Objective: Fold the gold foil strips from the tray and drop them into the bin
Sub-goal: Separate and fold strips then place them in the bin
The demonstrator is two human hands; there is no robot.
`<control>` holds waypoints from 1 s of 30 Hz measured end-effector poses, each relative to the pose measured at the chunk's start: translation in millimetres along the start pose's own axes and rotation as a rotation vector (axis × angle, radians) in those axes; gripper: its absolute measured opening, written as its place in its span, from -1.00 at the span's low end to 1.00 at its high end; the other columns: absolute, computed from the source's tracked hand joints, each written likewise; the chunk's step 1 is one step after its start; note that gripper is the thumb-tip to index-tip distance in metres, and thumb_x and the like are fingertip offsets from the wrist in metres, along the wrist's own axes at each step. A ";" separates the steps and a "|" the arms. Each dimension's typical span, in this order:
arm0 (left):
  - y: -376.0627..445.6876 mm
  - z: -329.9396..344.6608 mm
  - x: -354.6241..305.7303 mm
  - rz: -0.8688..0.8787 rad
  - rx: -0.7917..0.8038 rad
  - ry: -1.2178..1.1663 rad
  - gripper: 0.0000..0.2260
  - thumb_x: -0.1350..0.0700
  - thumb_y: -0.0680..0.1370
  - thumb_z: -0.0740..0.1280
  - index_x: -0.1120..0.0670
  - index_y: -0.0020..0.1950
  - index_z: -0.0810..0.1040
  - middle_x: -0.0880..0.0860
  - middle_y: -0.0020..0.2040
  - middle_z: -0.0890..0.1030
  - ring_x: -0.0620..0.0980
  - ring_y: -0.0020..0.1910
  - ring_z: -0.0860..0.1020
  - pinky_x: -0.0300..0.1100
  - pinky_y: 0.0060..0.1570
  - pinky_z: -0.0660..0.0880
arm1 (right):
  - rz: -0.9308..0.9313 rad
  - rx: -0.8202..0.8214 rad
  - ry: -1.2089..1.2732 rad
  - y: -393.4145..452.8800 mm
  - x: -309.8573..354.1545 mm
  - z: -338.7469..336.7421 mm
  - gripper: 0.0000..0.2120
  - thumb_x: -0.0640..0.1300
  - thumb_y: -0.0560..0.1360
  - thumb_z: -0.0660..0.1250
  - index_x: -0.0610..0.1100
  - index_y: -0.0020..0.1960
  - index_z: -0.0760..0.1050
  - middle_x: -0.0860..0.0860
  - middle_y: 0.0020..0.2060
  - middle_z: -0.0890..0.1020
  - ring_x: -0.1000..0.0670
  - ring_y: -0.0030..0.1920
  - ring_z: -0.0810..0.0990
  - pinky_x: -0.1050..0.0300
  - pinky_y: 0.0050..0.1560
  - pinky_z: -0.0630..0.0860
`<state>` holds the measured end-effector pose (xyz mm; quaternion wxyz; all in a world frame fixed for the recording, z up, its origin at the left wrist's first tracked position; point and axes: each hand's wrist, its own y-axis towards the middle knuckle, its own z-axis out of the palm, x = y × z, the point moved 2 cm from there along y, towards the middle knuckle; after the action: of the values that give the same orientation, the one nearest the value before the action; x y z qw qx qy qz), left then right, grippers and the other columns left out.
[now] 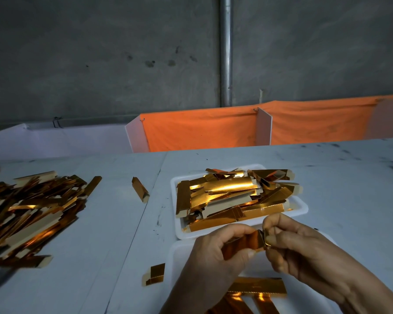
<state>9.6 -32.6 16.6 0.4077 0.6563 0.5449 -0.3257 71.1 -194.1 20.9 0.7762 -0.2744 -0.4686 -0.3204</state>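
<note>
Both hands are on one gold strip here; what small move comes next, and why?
Probably press the fold shut: the left hand and right hand both pinch the gold strip, its right end bent but not flattened, above the near white tray.

My left hand (216,252) and right hand (304,250) meet low centre-right, both pinching one strip (247,242) between them. Just behind them, the tray (301,208) piled with strips. A second tray (179,252) sits under my hands with strips (256,286) in it. Big loose pile (32,214) on the table (327,177) at left. Single strip (140,189) between pile and tray. Divider panels (264,126) behind the table.
</note>
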 end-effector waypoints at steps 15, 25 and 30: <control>1.2 0.9 0.5 -0.008 0.039 -0.157 -0.73 -0.13 0.41 0.30 -0.45 0.05 0.47 -0.35 0.06 0.55 -0.31 0.16 0.47 -0.13 0.24 0.46 | -0.018 0.046 -0.067 -0.9 4.7 1.0 -0.90 -0.30 0.31 0.39 -0.19 -0.22 0.49 -0.18 -0.39 0.37 -0.08 -0.47 0.46 0.18 -0.47 0.45; 0.5 -0.9 0.7 -0.006 -0.023 -0.076 -0.69 -0.16 0.39 0.28 -0.49 0.07 0.40 -0.45 0.06 0.48 -0.43 0.13 0.40 -0.46 0.00 0.43 | -0.047 0.065 -0.329 -0.1 3.3 -1.1 -0.76 -0.27 0.33 0.28 -0.23 0.00 0.41 -0.23 -0.38 0.53 -0.14 -0.36 0.53 0.13 -0.32 0.52; 0.0 -2.2 -1.2 0.008 -0.019 -0.019 -0.71 -0.12 0.45 0.31 -0.52 0.03 0.39 -0.50 0.04 0.43 -0.47 0.13 0.34 -0.60 -0.10 0.38 | -0.113 0.019 -0.387 2.7 1.2 -1.6 -0.90 -0.19 0.42 0.43 -0.17 -0.11 0.54 -0.14 -0.43 0.45 -0.06 -0.43 0.46 0.23 -0.39 0.43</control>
<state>9.3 -31.1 18.6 0.4203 0.6517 0.5413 -0.3250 74.6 -193.8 21.0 0.6550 -0.2967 -0.6267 -0.3003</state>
